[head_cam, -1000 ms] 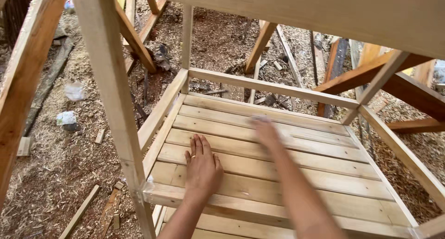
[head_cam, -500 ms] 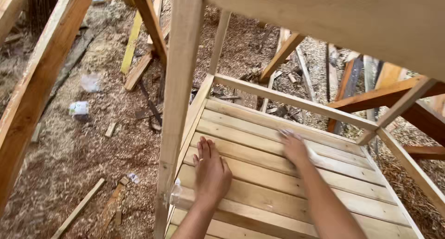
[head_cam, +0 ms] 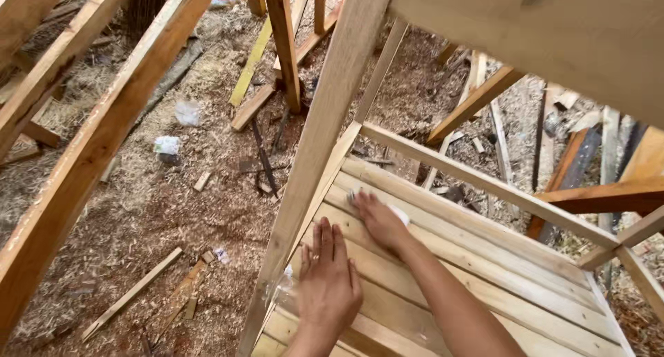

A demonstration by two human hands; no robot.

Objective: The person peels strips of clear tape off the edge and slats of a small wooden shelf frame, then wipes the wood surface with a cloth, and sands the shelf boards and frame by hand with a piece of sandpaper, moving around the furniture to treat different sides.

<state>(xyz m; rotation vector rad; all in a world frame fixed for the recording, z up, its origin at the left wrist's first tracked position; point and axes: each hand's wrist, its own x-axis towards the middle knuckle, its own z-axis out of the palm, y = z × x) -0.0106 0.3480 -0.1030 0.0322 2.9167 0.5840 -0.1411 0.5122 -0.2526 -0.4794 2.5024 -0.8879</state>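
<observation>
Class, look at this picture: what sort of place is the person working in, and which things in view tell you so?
Most likely an open-air carpentry yard or woodworking site. The ground is covered in sawdust and wood offcuts, bare timber frames stand around, and both hands, left hand and right hand, rest on an unfinished slatted shelf.

Daylight falls on a ground (head_cam: 173, 212) carpeted in sawdust and wood shavings. Offcut sticks (head_cam: 131, 293) and crumpled plastic scraps (head_cam: 167, 146) lie scattered well to the left of the hands. Pale timber beams (head_cam: 90, 149) slant across that side, while beyond the hands stand more raw wooden frames (head_cam: 283, 46) and a yellowish plank (head_cam: 250, 61) flat on the shavings.
</observation>
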